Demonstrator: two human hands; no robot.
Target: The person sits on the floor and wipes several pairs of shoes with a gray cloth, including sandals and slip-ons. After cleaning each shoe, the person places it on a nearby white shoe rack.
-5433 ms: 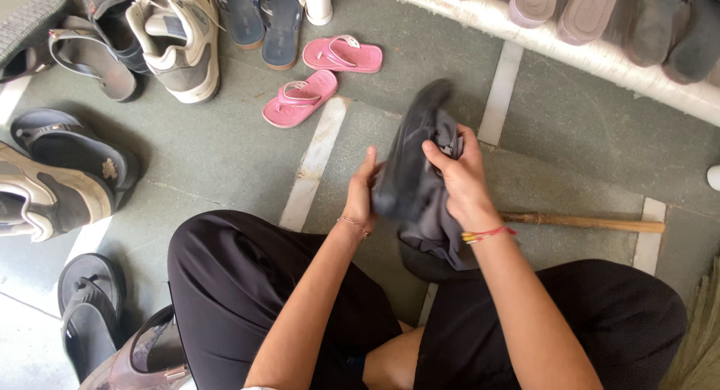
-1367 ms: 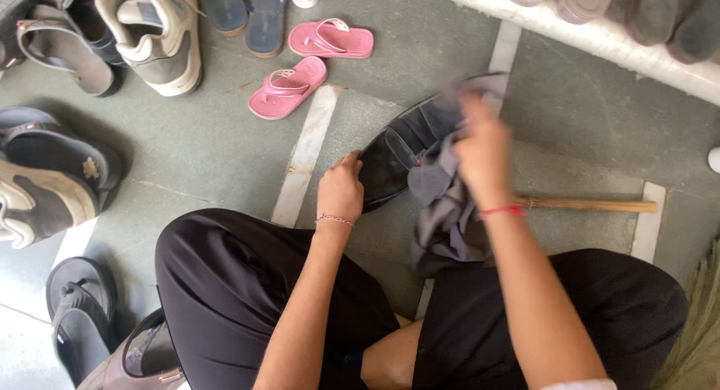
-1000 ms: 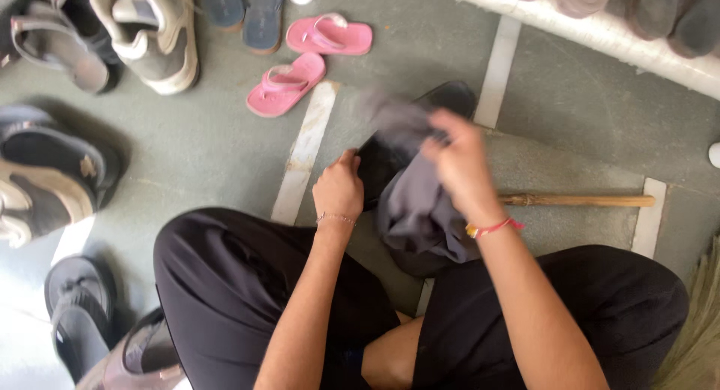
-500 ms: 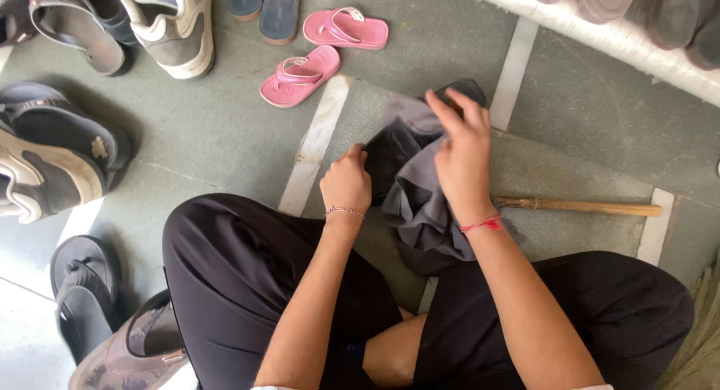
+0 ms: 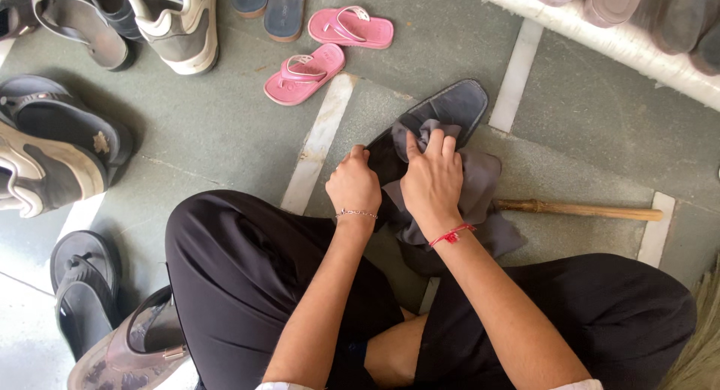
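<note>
A black leather shoe (image 5: 454,106) lies on the green stone floor in front of my crossed legs, toe pointing away to the right. My left hand (image 5: 353,186) grips its heel end. My right hand (image 5: 431,181) presses a bunched grey cloth (image 5: 480,187) onto the middle of the shoe, fingers curled into the fabric. The cloth drapes over the shoe's near half and hides it; only the toe shows.
A wooden stick (image 5: 581,209) lies on the floor right of the cloth. Two small pink flip-flops (image 5: 328,49) sit beyond the shoe. Sneakers and sandals (image 5: 176,22) crowd the upper left, dark sandals (image 5: 64,146) the left. A white ledge (image 5: 600,37) with footwear runs top right.
My right hand has pulled the cloth back from the shoe's toe toward me, uncovering the toe. The left hand has stayed on the heel.
</note>
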